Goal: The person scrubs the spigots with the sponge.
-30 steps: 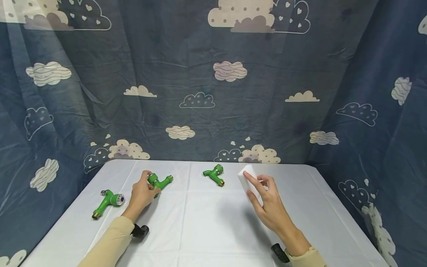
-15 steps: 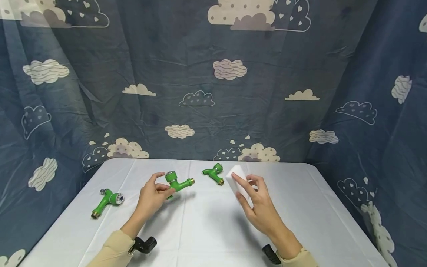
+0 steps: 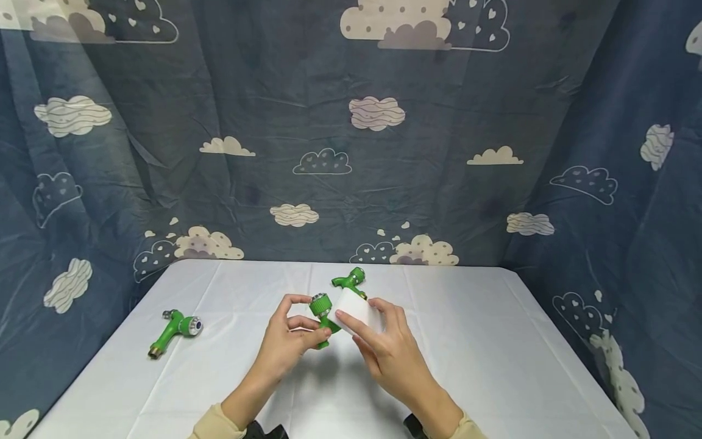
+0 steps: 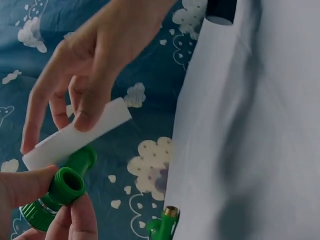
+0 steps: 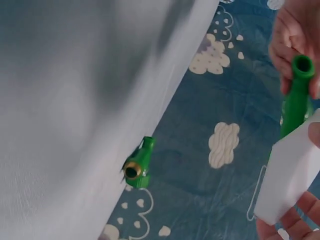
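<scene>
In the head view my left hand (image 3: 285, 344) holds a green garden tap (image 3: 321, 306) up over the middle of the table, thumb and fingers round its body. Its ribbed knob points up. My right hand (image 3: 397, 353) pinches a white sponge (image 3: 356, 308) by its edges, right against the tap. The left wrist view has the tap's open spout (image 4: 56, 192) between my left thumb and fingers, with the sponge (image 4: 82, 132) lying along its far end. In the right wrist view the sponge (image 5: 287, 175) covers that end of the tap (image 5: 296, 102).
A second green tap (image 3: 177, 332) with a brass end lies on the left of the white-covered table (image 3: 493, 366). Behind the sponge lies a third tap (image 3: 349, 279), partly overlapped by it. A dark blue curtain (image 3: 307, 79) with clouds surrounds the table.
My left hand has carried the green tap from the left part of the table to the middle. My right hand has brought the sponge leftward, and the two now meet.
</scene>
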The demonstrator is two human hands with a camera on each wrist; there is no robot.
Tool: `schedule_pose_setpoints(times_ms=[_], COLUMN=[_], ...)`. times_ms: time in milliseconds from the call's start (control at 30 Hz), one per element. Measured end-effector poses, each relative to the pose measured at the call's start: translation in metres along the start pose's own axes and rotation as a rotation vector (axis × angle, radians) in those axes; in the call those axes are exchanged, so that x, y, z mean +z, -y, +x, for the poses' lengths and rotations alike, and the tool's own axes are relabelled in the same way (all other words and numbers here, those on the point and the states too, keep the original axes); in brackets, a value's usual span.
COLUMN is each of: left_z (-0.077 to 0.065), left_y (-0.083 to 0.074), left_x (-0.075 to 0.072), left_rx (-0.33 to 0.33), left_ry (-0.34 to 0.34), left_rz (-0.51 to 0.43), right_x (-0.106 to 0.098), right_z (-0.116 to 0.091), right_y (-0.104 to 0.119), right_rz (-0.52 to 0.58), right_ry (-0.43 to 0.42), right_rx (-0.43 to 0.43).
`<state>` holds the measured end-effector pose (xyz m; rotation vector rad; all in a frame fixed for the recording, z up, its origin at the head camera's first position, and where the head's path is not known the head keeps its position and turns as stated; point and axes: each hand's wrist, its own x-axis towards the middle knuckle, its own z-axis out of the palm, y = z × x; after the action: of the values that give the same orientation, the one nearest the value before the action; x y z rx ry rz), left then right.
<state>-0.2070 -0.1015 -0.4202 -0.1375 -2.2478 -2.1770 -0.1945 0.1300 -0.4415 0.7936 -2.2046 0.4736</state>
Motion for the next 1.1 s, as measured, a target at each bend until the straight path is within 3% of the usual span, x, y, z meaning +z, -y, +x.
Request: schedule_pose_setpoints(times_ms=[267,567,700,767,833,967,1100], left_z=[-0.004,-0.003,-0.001,0.000,0.000,0.000,-0.001], left_y=[-0.006,-0.011,-0.013,-0.014,-0.014,-0.013,-0.009], left_x=[0.005,0.002,-0.002,-0.003,-0.004,-0.003,0.002], left_rx=[0.040,0.067,0.068,0.067,0.069,0.063,0.052], left_ry=[0.010,0.042,0.058,0.063,0.075,0.115,0.160], left_rz=[-0.072,-0.092,-0.096,-0.117,-0.148,-0.197,-0.210], right_x=[-0.001,-0.008,-0.015,-0.019,-0.023,-0.029,-0.034], right_z=[0.002,0.005,0.007,0.008,0.010,0.015,0.016], right_y=[-0.005,-0.027,-0.038,-0.041,-0.041,-0.037,-0.032], right_rz=[-0.060,-0.054,0.018,0.134,0.332,0.894,1.399], right_ry=[-0.057,-0.090,-0.091,-0.057,-0.005,0.140,0.272], right_rx=[-0.001,0.108,0.215,0.314,0.429,0.638,0.738])
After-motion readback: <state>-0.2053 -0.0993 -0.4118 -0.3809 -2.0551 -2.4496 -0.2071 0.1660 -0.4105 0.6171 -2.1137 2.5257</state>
